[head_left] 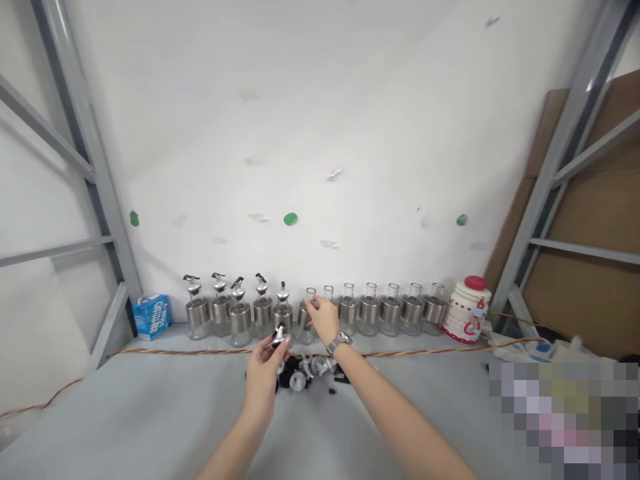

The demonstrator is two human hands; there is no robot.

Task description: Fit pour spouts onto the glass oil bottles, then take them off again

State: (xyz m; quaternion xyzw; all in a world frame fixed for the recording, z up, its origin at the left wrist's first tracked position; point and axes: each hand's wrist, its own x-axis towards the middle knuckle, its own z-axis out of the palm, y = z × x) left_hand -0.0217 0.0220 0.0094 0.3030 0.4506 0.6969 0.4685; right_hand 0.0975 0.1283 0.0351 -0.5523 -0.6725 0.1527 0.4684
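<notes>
My left hand (268, 360) pinches a silver and black pour spout (279, 333) in front of the row of bottles. My right hand (324, 317), with a metal watch on the wrist, has its fingers closed at the neck of an open glass bottle (307, 327) in a steel sleeve. To its left, several sleeved bottles (241, 319) carry pour spouts with black levers. On its right stand several sleeved bottles (370, 310) with bare glass necks. Between my forearms lies a pile of loose spouts and black parts (298, 380).
A blue box (151, 317) sits at the left end of the row, and a white jar with a red lid (467, 311) at the right end. A red and yellow twisted cord (415, 351) crosses the grey table. Metal frame posts flank both sides.
</notes>
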